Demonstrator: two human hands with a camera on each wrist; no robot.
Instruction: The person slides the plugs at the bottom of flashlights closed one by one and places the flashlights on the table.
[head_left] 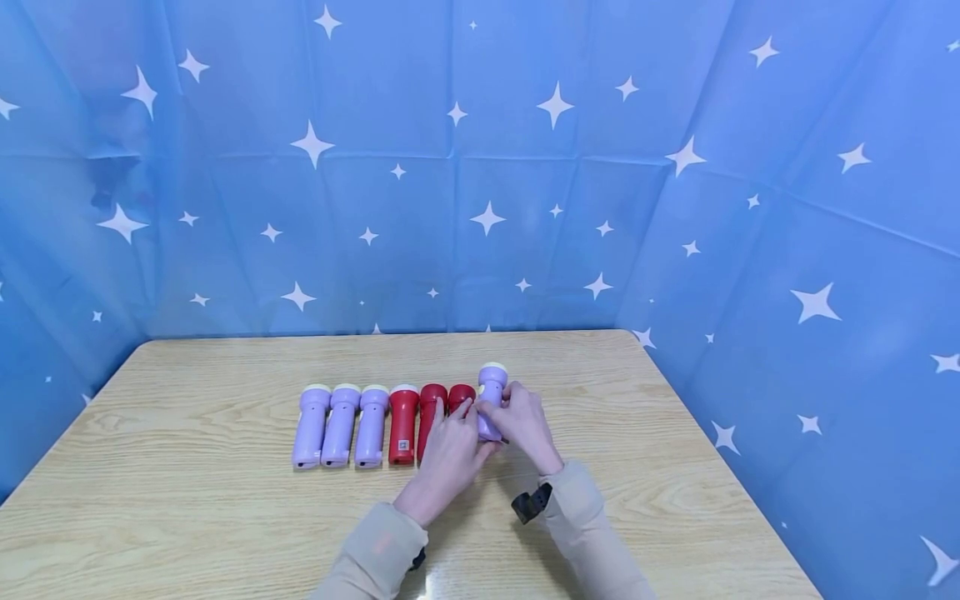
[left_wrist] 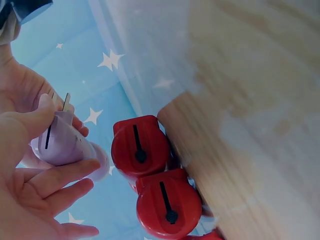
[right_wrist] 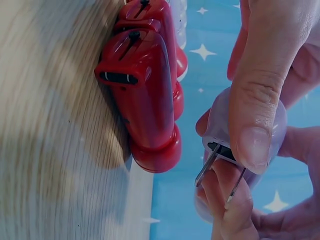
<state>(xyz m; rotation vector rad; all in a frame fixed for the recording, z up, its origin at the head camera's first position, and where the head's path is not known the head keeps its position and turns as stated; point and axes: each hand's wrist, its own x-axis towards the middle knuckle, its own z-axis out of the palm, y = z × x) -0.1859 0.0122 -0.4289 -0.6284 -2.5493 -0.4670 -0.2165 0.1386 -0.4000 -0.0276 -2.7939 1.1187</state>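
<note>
A purple flashlight [head_left: 492, 392] with a pale rim is held up by both hands, just right of a row of flashlights. Two metal plug prongs [right_wrist: 212, 162] stick out of its tail end. My right hand [head_left: 525, 421] grips the body, a fingertip right at the prongs. My left hand [head_left: 453, 450] pinches it near the tail, thumb [right_wrist: 255, 120] on one side and index finger under it; the other fingers spread out in the left wrist view. Nearest the hands lie red flashlights [left_wrist: 140, 147], partly hidden behind my left hand in the head view.
The row on the wooden table [head_left: 187, 500] continues leftward: a red flashlight [head_left: 402, 425] with a white rim, then three purple ones, the nearest of these a purple flashlight [head_left: 371, 425]. A blue star-patterned curtain [head_left: 487, 167] hangs behind the table and along its sides.
</note>
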